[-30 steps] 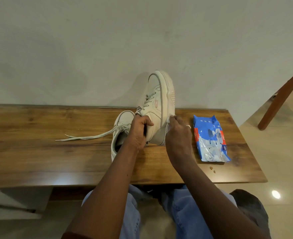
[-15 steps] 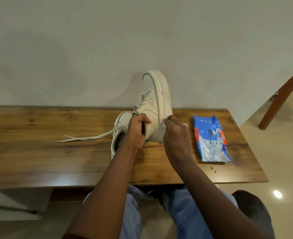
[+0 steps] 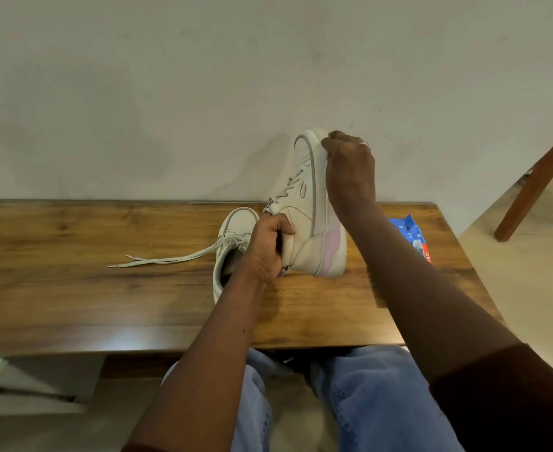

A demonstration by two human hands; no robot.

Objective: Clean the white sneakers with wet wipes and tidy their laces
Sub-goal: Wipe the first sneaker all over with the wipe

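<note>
Surface edges: the wooden surface (image 3: 73,288) is butting against the wall at the back, and its near edge is hanging over the person's knees.
Open room: bare wood is stretching away left of the loose lace (image 3: 170,258) and in front of both shoes.
Upright sneaker (image 3: 301,216): standing heel down near the wall, toe up, sole facing right.
Second sneaker (image 3: 232,228): lying just left of it, partly behind the left wrist.
Wet wipes pack (image 3: 412,234): lying at the right, mostly hiding behind the right forearm.
Chair leg (image 3: 535,181): slanting on the floor, well apart.
Left hand (image 3: 268,247): fingers curling tight around the upright sneaker's heel collar.
Right hand (image 3: 350,171): reaching up to the toe, fingers bunching against the sole edge; whether they are pinching anything is hidden.
</note>
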